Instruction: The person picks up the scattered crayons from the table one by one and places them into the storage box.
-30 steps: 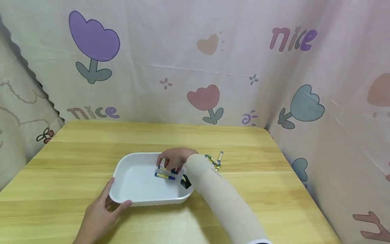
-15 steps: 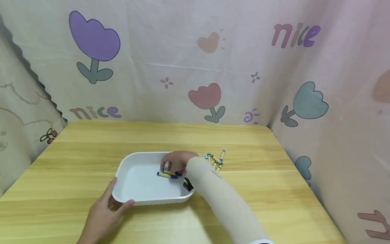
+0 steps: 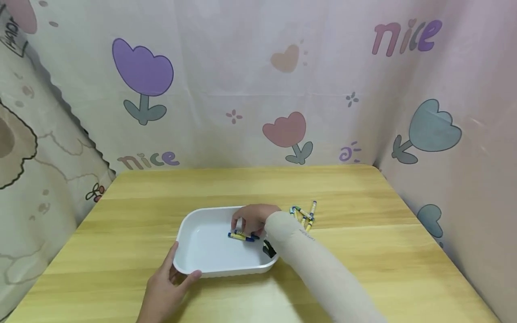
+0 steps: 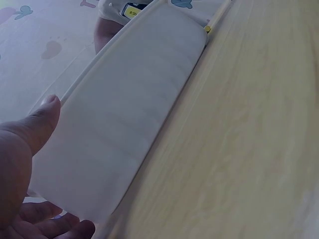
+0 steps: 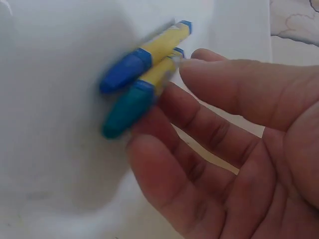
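— How far along is the sorting looking?

— Two crayons [image 3: 242, 235] are lying in the white tray [image 3: 202, 251], just right of centre frame; a small pile of crayons [image 3: 304, 214] is waiting on the table [image 3: 363, 251] to the tray's right. So I'd judge it barely begun.

— And the hands?

— The right hand [image 3: 253, 218] is hovering over the pair, fingers [image 5: 199, 129] loosely spread and, as far as I can tell, pinching nothing. The left hand [image 3: 169, 287] is gripping the tray's near-left corner, thumb on the rim.

— Which way are the two pointing?

— Side by side, long axes running left-right across the frame, coloured tips [image 5: 124, 94] leftward.
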